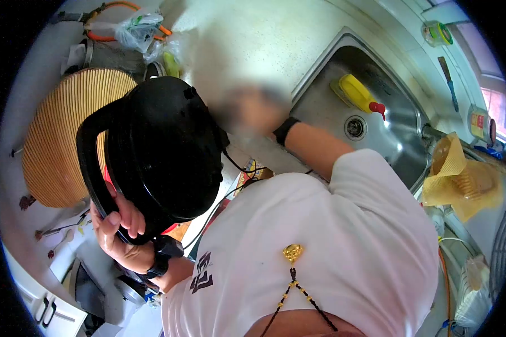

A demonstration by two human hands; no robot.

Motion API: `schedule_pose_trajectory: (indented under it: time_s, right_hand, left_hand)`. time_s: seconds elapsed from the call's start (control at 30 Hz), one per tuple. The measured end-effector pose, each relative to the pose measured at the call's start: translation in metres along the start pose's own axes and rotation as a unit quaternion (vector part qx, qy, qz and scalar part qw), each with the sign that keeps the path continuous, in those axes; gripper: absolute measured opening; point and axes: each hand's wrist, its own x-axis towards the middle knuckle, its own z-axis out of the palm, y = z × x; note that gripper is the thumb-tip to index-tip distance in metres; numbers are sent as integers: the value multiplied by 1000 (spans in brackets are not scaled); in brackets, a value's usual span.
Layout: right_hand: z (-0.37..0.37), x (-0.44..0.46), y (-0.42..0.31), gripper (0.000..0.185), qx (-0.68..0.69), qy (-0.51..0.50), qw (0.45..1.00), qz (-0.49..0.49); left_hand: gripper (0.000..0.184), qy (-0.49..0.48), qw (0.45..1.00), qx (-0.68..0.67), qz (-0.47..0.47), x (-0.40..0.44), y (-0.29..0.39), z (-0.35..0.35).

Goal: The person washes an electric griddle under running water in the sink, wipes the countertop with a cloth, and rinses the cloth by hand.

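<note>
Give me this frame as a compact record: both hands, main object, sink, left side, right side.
left hand: left hand curled around the handle
right hand: right hand blurred, near the sink; grip unclear
main object: black appliance, in front of the torso; exact type unclear
sink: metal sink containing a yellow bottle with red cap
left side: round tan mat, partly behind the handle
right side: yellow cloth beside the sink
</note>
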Motion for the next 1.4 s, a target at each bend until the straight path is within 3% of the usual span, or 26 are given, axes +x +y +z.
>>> schedule_pose_trajectory:
  time_s: [0.17, 0.33, 0.53, 0.7, 0.87, 0.97, 1.13, 1.23, 1.4]
  right_hand:
    - [-12, -59, -35, 24, -32, -30, 995, -89]
    - [-26, -55, 5, 21, -68, -89, 988, -103]
    - [-113, -29, 93, 26, -206, 52, 976, 53]
    - [-174, -4, 161, 36, -322, 23, 926, 195]
    - [-180, 4, 205, 41, -257, 87, 921, 279]
    - [-164, 5, 195, 47, -241, 129, 917, 290]
    - [-134, -17, 146, 37, -210, 122, 937, 253]
    - [-114, -39, 102, 29, -152, 114, 960, 206]
    - [-83, -82, 20, 22, -66, 64, 984, 154]
  left_hand:
    - [38, -31, 999, 6, -16, 0, 2, -4]
    - [38, 11, 1000, 20, 1, -4, 2, 3]
    - [40, -42, 999, -12, -21, 0, 1, -12]
    - [40, -15, 1000, 18, -4, -2, 4, -3]
    - [42, 25, 1000, 13, -11, -1, 6, 2]
    - [41, 34, 999, 8, -17, -1, 7, 7]
    - [39, 54, 998, 22, -1, -7, 10, 16]
    - [38, -14, 999, 22, -29, 0, 9, -4]
    - [35, -38, 999, 6, -34, -1, 7, -11]
